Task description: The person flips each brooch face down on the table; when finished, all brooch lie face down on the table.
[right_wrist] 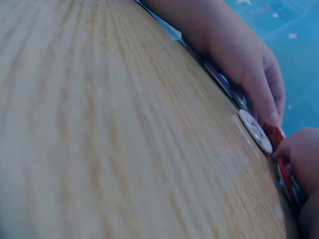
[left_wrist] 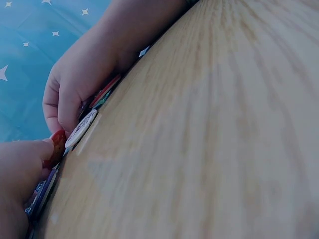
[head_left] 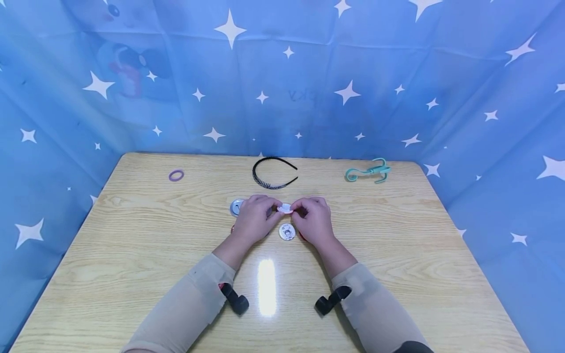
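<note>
In the head view my left hand and right hand meet mid-table. Between their thumbs and fingertips they pinch a small round badge, whitish on top. In the left wrist view the held badge shows red. A white badge with a drawn figure lies flat just below the hands. Beside the left hand lies a silvery disc, partly covered, with a dark line on it. Red edges peek out from under both hands, mostly hidden.
Toward the back of the wooden table lie a purple ring, a black toothed headband and a teal hooked item. A blue star-patterned curtain hangs behind and at the sides.
</note>
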Motion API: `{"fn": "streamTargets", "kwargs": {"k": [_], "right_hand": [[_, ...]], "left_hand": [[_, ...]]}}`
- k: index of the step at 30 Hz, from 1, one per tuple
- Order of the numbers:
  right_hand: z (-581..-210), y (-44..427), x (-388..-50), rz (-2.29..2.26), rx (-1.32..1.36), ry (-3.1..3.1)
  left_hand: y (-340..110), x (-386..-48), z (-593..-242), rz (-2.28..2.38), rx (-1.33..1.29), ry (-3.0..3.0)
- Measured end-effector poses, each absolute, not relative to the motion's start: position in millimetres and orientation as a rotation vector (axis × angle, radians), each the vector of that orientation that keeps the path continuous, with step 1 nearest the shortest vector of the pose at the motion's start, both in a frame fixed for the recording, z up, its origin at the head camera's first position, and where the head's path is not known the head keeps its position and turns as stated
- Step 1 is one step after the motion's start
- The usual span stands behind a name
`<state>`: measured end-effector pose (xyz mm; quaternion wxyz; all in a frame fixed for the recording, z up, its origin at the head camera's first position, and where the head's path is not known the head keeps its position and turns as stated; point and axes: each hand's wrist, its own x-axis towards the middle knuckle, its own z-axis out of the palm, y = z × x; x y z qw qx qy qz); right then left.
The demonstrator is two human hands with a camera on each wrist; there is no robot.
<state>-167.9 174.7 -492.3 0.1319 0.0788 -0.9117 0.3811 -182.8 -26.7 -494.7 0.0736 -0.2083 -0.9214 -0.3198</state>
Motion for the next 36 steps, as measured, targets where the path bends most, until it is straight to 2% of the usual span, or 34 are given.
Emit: {"fn": "streamTargets", "kwargs": {"k": [12,27,36], "right_hand": [[-491,175,-168,1.105,0.217,-2.688],[-492,178,-168,1.292,0.117,-2.457],[-490,196,-168,1.210,0.176,-2.432]], "left_hand": [[-28,-184,-497,-0.878,-0.720,-2.720],[-29,-184,-500,-0.813,-0.728,-2.762],[-28,-184,-500,-0.800,-0.729,-2.789]]}}
